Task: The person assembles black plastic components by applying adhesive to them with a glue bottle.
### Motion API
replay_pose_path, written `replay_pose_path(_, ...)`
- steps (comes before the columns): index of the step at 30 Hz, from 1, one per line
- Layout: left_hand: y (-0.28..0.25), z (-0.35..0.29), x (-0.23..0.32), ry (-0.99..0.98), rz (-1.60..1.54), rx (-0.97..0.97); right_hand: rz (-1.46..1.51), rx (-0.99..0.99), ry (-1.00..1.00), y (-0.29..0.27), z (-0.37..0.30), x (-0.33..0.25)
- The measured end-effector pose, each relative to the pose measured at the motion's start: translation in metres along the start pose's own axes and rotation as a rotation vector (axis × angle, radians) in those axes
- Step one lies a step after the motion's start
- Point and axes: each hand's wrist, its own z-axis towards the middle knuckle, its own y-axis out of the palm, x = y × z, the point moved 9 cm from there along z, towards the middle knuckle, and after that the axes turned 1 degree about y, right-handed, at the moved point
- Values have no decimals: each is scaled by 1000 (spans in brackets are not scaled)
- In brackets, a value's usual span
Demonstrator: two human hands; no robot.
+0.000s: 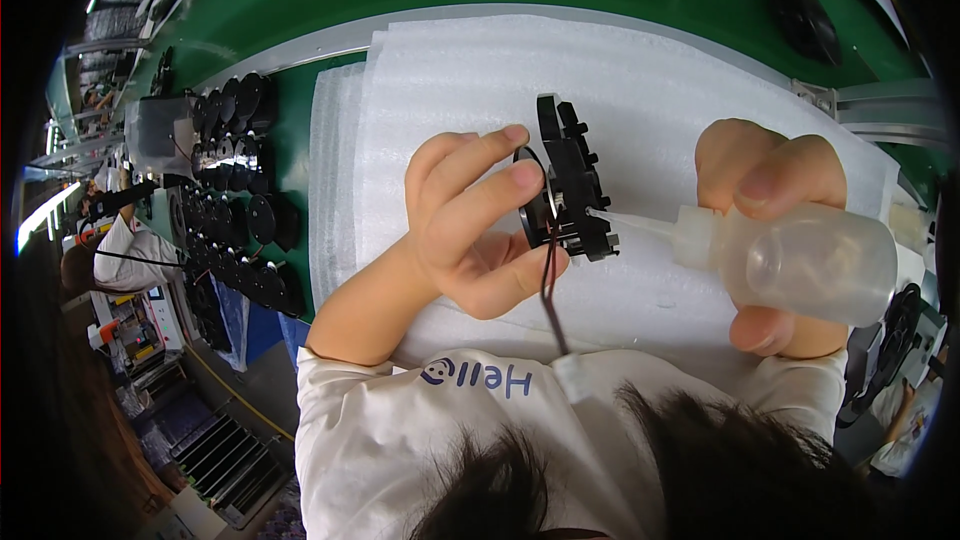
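My left hand grips a black plastic part with a round piece on the side toward my fingers. The part is held on edge above the white foam sheets. From it a dark cable hangs down to a pale connector. In my right hand is a translucent squeeze bottle, lying nearly level. Its thin nozzle points left, the tip at or very close to the black part; whether they touch I cannot tell. The bottle hides some of my right fingers.
White foam sheets cover the bench under my hands. Several round black parts stand in rows on the green surface at left. A black object lies at the far right. A person is at the far left.
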Motion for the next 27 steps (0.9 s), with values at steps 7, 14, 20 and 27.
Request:
replay_pose_path(7, 2, -3, 5, 48, 69, 37, 35, -88, 9, 3, 5, 1)
replay_pose_path(14, 2, -5, 13, 109, 157, 39, -39, -46, -78, 0, 3, -5)
replay_pose_path(20, 3, -1, 12, 46, 138, 6, -107, -73, -144, 0, 3, -8)
replay_pose_path(27, 3, 3, 11, -16, 144, 26, -134, -72, -203, 0, 3, -12)
